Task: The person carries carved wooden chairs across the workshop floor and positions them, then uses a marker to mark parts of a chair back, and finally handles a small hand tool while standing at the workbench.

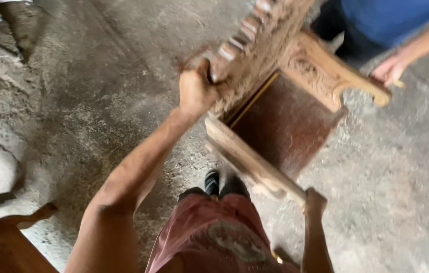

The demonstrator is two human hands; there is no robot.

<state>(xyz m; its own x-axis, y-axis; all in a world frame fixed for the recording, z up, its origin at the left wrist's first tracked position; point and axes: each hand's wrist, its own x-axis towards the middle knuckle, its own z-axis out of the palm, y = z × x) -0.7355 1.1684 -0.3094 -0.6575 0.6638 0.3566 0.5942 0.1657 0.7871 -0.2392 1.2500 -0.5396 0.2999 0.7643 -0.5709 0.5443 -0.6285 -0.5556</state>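
Above the dusty concrete floor (pixel 98 101), the left hand (pixel 195 91) is clenched tight on the carved top rail of a wooden chair (pixel 275 116), and the right hand (pixel 315 201) is wrapped around the end of a plain pale leg. The chair hangs tilted between them, its flat dark-brown seat panel facing up. Its scrolled, rough-carved armrest juts toward a co-worker's hand (pixel 389 70) at the far edge. Open, gritty floor lies to the left and right.

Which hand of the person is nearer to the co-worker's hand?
Right. The right hand grips the wooden frame at its lower corner; the left hand holds the carved edge, farther from the co-worker's hand.
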